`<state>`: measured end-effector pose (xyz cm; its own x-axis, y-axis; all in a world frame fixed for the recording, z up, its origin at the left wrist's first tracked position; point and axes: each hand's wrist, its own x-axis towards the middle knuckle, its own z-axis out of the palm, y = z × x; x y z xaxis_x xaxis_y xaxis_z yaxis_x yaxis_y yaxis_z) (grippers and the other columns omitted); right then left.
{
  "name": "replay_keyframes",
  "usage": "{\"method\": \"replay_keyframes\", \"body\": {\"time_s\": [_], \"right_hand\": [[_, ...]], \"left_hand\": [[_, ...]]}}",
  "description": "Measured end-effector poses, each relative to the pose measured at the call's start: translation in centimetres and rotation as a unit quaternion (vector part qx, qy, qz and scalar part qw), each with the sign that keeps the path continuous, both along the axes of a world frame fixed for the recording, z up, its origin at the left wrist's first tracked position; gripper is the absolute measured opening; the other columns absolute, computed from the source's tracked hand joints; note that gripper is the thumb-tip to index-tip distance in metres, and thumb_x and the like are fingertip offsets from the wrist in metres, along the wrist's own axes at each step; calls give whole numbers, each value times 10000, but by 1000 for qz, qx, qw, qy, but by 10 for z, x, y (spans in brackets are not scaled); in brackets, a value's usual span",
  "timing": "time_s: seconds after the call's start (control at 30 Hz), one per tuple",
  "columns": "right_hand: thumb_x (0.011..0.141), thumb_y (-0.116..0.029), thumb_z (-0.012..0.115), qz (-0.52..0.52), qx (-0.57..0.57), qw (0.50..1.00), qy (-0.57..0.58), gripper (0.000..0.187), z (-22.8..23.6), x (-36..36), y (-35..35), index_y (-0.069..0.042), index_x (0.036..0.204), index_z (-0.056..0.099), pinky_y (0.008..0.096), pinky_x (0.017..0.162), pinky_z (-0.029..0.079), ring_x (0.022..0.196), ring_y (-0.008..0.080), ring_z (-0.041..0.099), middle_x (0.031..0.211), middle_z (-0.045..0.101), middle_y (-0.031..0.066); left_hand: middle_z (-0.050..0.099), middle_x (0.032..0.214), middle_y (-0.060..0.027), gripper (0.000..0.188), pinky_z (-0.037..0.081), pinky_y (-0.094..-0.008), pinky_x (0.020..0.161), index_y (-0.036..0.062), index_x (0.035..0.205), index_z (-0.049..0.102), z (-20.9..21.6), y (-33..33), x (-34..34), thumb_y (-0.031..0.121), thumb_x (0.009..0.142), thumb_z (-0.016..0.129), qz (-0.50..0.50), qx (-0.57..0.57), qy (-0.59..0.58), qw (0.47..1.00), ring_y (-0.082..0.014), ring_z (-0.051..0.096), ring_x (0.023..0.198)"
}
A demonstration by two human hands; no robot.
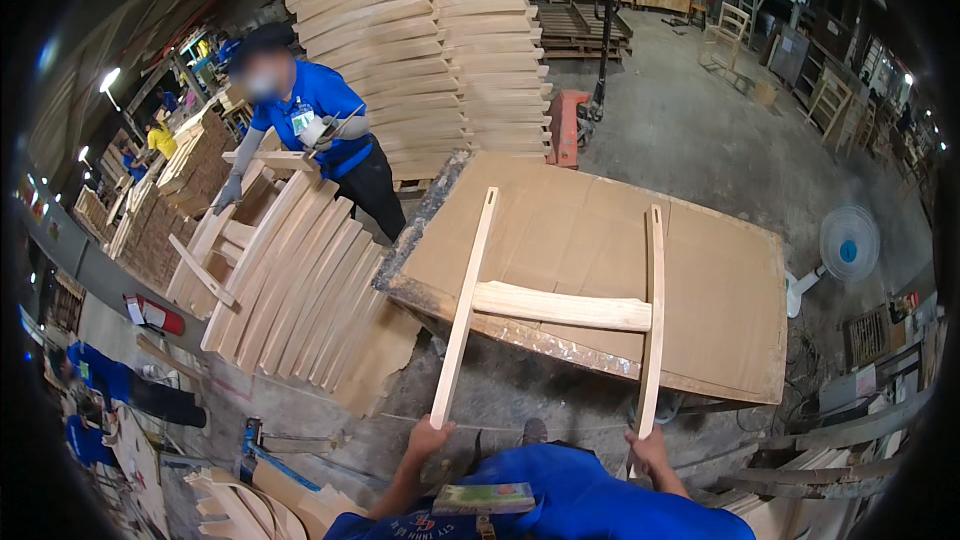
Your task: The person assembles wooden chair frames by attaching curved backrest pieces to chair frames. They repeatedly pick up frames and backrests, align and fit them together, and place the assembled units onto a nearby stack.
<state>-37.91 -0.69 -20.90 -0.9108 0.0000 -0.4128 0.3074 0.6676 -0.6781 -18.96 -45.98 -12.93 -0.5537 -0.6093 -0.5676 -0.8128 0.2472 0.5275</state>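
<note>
A pale wooden chair frame (560, 307), two long legs joined by one curved crosspiece, rests partly on a cardboard-covered workbench (720, 290). Its near ends stick out over the bench's front edge toward me. My left hand (428, 438) is closed round the lower end of the left leg. Around the lower end of the right leg, my right hand (650, 450) is closed too. Slots show near the far tips of both legs. The crosspiece meets each leg at about mid-length.
A co-worker in blue (320, 105) stands at the left beside stacked curved wooden parts (300, 270). Behind the bench rise tall stacks of wooden slats (410, 50) and a red pallet jack (568, 128). A white fan (848, 243) stands to the right. A fire extinguisher (155, 315) is at left.
</note>
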Motion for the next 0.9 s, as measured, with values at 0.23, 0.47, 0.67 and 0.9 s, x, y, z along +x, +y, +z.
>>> {"method": "replay_keyframes", "body": {"time_s": [0.23,0.47,0.67,0.9], "right_hand": [[927,-133,747,-69,-117,987,-80,201,30,-74,-57,1,984,608,370,519,504,589,184,608,723,622,68],[898,-176,778,-90,-101,987,-82,312,14,-38,-41,54,1038,622,387,540,560,604,215,672,792,683,138],[910,-194,777,-103,-64,981,-149,331,14,29,-34,60,1080,650,391,549,561,632,222,683,772,688,132],[876,-217,805,-128,-46,979,-152,363,24,102,-40,34,1095,662,402,570,551,640,227,699,796,715,133]], "left_hand": [[748,1083,-247,649,551,-461,916,-24,1180,693,12,-24,-60,519,832,773,44,30,40,998,-382,720,1085],[752,990,-208,607,568,-435,822,-29,1195,668,3,-32,-50,459,852,784,51,48,66,995,-327,744,911],[737,887,-130,467,566,-359,642,-27,1149,661,1,-22,8,317,871,811,100,77,78,989,-197,699,708],[699,812,-86,318,538,-312,552,-29,1079,644,3,-42,44,198,904,781,80,136,81,984,-154,644,618]]}}
